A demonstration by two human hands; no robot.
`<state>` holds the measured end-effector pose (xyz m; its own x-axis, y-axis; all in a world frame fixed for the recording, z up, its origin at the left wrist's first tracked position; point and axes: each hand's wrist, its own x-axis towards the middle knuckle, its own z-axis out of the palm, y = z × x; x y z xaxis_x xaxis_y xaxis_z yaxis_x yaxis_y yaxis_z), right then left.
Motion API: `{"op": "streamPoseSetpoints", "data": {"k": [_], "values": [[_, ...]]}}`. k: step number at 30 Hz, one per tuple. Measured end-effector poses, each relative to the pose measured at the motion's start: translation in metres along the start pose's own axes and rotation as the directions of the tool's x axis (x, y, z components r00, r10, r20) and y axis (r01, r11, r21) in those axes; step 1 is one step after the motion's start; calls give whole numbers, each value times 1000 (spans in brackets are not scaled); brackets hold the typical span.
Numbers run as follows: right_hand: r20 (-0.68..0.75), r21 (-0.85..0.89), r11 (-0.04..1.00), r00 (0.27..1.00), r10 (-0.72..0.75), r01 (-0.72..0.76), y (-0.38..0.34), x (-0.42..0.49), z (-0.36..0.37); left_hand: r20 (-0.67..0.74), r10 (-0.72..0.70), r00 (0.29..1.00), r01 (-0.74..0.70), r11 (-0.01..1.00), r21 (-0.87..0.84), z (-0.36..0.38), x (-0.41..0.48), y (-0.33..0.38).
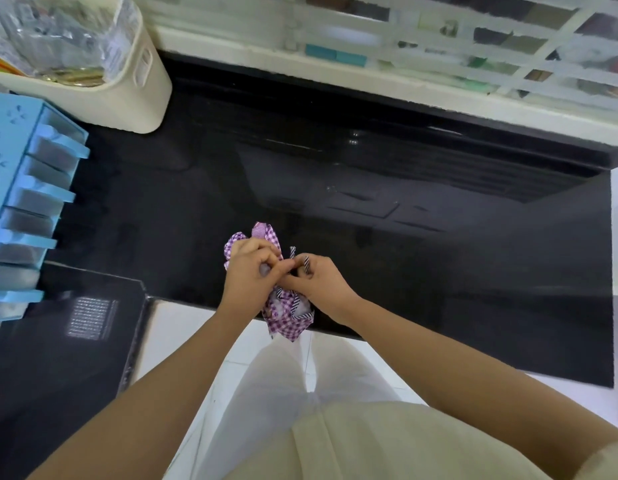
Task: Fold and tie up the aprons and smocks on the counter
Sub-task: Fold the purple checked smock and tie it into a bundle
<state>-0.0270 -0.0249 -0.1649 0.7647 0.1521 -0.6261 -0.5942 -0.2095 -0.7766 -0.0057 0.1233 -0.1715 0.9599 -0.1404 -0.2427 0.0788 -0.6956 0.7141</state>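
The apron (pixel 289 318) is bunched into a small roll at the near edge of the counter (pixel 439 244), its lower end hanging past the edge; whether it rests on the surface I cannot tell. The left hand (pixel 252 273) grips the roll with curled fingers, thumb and forefinger meeting at the middle; the right hand (pixel 323 284) pinches the tie (pixel 306 262), whose short ends stick up between the hands.

The step looks like knotting the tie round the bundle. To do it well, the left hand should hold the roll tight so the folds do not spring open; the right should draw the tie snug and flat against the cloth before any loop is pulled through. A slack pull would likely let the roll loosen; bracing the bundle on the counter might help. Whether a knot is already formed I cannot tell; fingers hide it.

The cloth is thin purple-and-white gingham, soft and creased, with puffed folds at the far end; the tie is a narrow strip in dark-and-white diagonal stripes, and the same strip edges the lower hem. The counter is black, polished and reflective; at its left stand a rounded cream bin (pixel 141 98) and a pale blue slotted rack (pixel 26 202).
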Motion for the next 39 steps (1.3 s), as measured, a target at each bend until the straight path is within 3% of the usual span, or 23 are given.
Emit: {"op": "streamPoseSetpoints", "data": {"k": [3,5,8,13,18,24,28,32,36,39], "values": [[-8,45,999,1000,22,-22,-2,0,7,-183,38,982,1,978,207,2,-8,-1],[-6,92,995,999,40,-39,0,0,9,-239,78,968,-19,971,238,2,-17,-3],[-9,97,994,999,47,-46,4,2,11,-218,155,963,-101,965,242,0,-32,-8],[34,70,997,999,24,-26,9,5,13,-33,-13,999,17,993,119,-9,-35,-1],[81,91,994,995,53,-60,10,3,17,29,-54,998,49,985,168,-15,-31,-3],[127,420,873,969,213,-247,7,2,21,-55,-23,998,38,954,298,-13,-35,-3],[107,524,827,979,173,-203,10,-2,20,-134,-21,991,72,919,387,-3,-36,-3],[110,551,819,986,122,-163,15,-5,23,-202,-97,975,163,925,343,2,-34,-4],[72,656,737,985,156,-164,21,-19,22,-226,-114,967,188,923,336,5,-36,-1],[31,632,766,992,122,-114,21,-22,24,-226,-94,970,180,898,401,5,-38,0]]}}
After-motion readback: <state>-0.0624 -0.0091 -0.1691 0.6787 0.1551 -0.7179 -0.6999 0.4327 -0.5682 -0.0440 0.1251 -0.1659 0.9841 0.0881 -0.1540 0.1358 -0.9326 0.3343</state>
